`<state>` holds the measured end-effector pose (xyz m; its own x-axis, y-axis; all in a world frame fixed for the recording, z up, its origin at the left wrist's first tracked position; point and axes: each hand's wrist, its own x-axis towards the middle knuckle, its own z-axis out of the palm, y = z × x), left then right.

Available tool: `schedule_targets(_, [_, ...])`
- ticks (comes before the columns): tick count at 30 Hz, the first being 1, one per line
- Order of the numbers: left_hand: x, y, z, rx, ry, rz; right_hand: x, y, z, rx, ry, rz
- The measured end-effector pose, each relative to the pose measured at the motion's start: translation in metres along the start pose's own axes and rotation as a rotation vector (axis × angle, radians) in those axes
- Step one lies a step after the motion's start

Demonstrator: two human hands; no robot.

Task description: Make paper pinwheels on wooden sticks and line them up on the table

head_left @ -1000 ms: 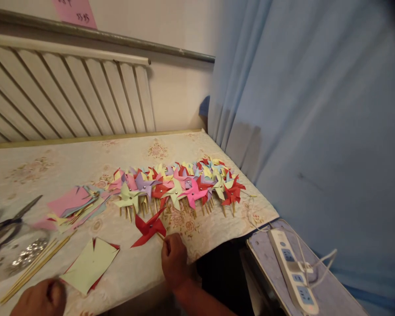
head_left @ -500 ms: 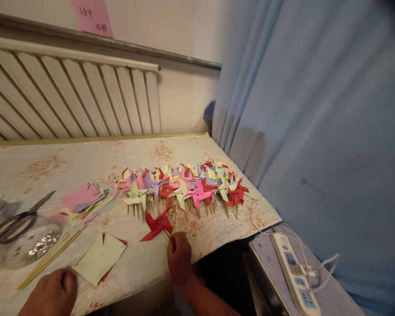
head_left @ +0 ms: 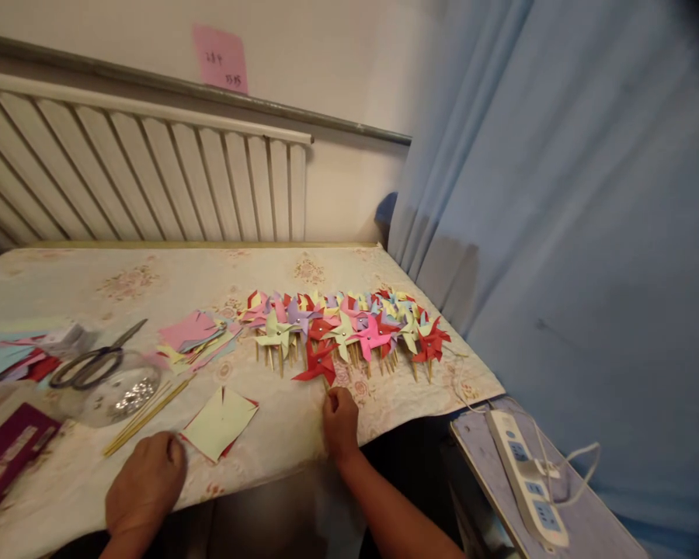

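Observation:
My right hand (head_left: 341,425) is closed on the stick of a red paper pinwheel (head_left: 318,362), held at the front of a dense group of finished pinwheels (head_left: 373,336) in red, pink, yellow, green and purple. The red blades overlap the front ones in view. At the table's front edge my left hand (head_left: 145,483) rests with its fingers curled in, and nothing shows in them. Just right of it lies a small stack of slit paper squares (head_left: 220,423), pale green on top of red. Thin wooden sticks (head_left: 147,417) lie beyond the left hand.
Scissors (head_left: 100,362) lie at the left beside a clear bag of shiny metal fasteners (head_left: 129,397). More cut paper (head_left: 189,331) sits behind the sticks. A purple box (head_left: 17,458) is at the far left. A power strip (head_left: 524,473) lies on a side table at right.
My right hand has carried the red pinwheel forward, closer to the group. The view has swung left, so more of the table's left side shows. My left hand stays at the table edge.

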<state>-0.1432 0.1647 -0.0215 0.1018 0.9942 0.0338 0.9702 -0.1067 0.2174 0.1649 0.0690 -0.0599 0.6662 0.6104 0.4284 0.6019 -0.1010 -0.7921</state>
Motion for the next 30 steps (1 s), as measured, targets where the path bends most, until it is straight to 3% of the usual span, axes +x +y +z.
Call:
schedule_targets(12, [-0.004,-0.001,0.002,0.096,0.054,0.048,0.036,0.003,0.031,0.018,0.144,0.009])
schedule_targets(20, [-0.004,-0.003,0.004,0.083,0.069,0.047,0.045,0.005,0.047,-0.001,0.148,-0.005])
schedule_targets(30, [-0.004,-0.005,0.009,0.092,0.079,0.034,0.045,0.005,0.049,-0.022,0.124,-0.013])
